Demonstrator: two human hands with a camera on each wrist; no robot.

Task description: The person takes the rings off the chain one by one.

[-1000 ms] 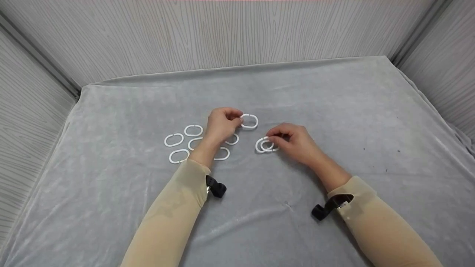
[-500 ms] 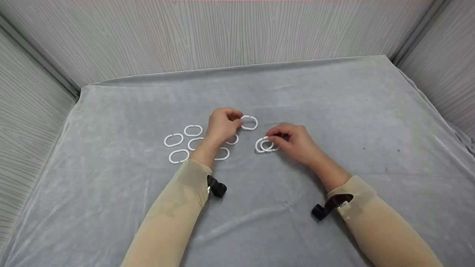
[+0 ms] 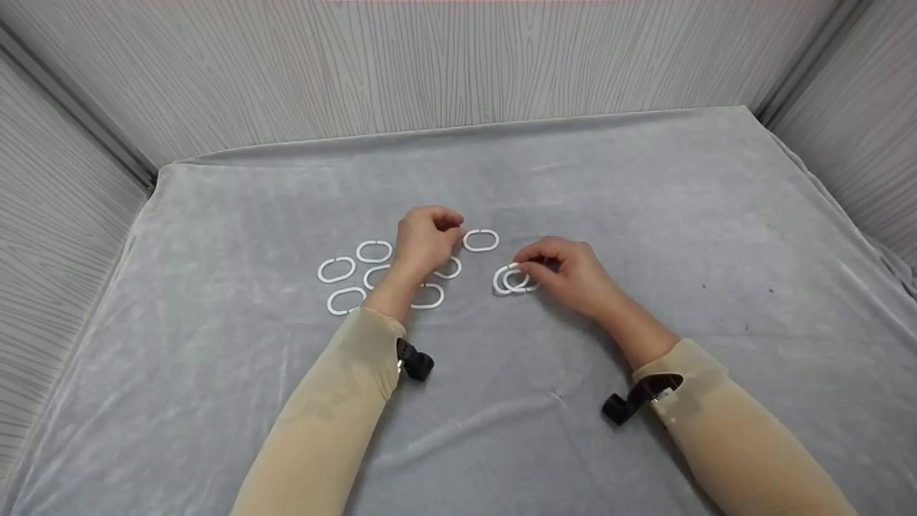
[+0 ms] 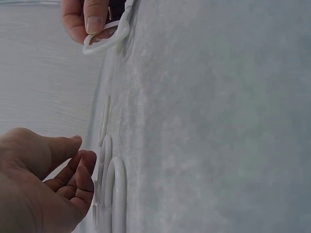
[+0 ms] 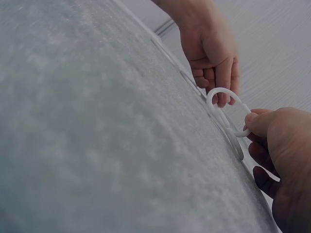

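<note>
In the head view, my left hand (image 3: 424, 240) hovers just beside a white oval ring (image 3: 481, 250) lying flat on the grey cloth. Its thumb and fingers are loosely bent with nothing between them, as the left wrist view also shows. My right hand (image 3: 566, 276) pinches a white oval ring (image 4: 100, 49) between thumb and finger, tilted up off the cloth. That ring is looped with or overlaps a second white ring (image 5: 236, 148), which lies against the cloth. Each ring seems to have a small gap in its band.
Left of and under the left forearm lie several more white rings (image 3: 375, 261), some partly hidden by the wrist. Grey cloth (image 3: 487, 430) covers the table. A pale wood-patterned panel (image 3: 430, 64) stands behind it, with others at the sides.
The ring by my left hand was tilted up in its fingers and now lies flat, let go. The left hand has drawn slightly left. My right hand and its rings stay put.
</note>
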